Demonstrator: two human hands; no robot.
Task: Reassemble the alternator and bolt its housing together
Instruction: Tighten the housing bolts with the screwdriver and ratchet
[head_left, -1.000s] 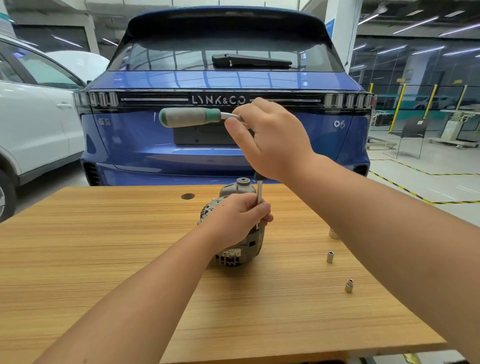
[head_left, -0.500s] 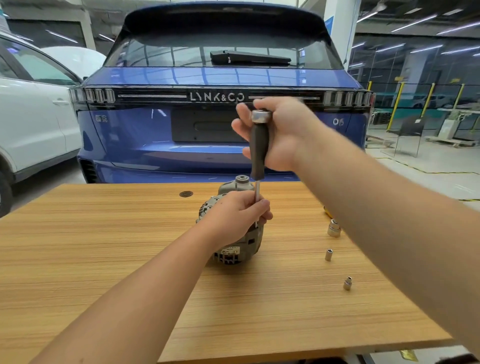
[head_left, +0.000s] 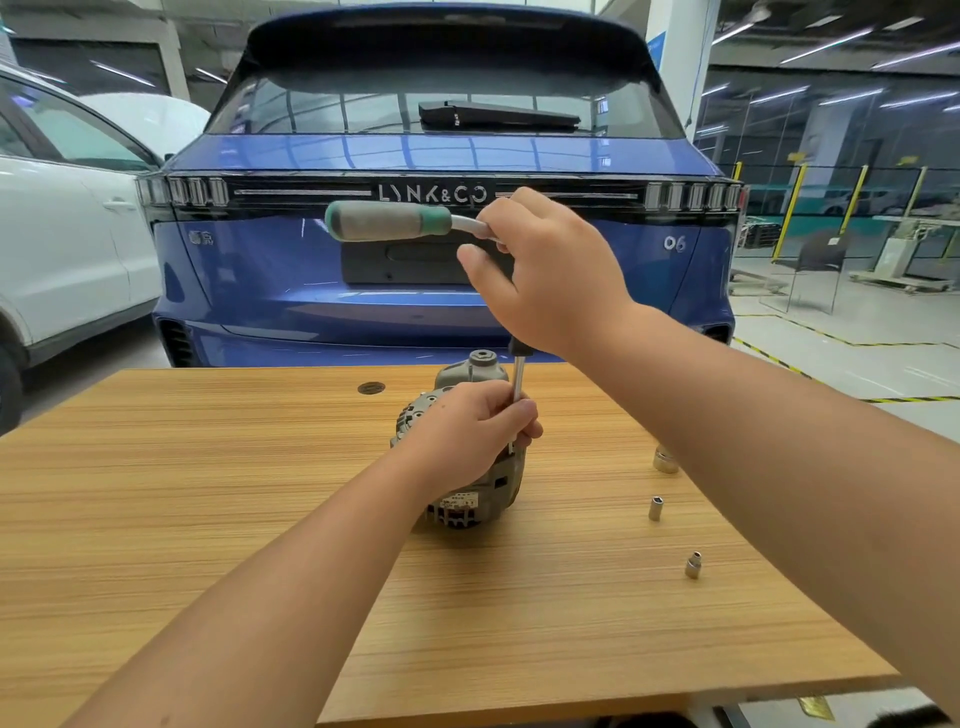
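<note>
My left hand curls its fingers round the extension shaft and over the alternator, which sits mid-table. My right hand grips the ratchet at its head, handle pointing left. Three sockets lie well apart to the right; a blue car stands behind.

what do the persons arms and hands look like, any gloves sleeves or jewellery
Both are bare. The left hand and right hand wear no gloves, and no rings show on the visible fingers. Both forearms are uncovered as far as the frame edge, with no sleeve, watch or wristband in view.
</note>
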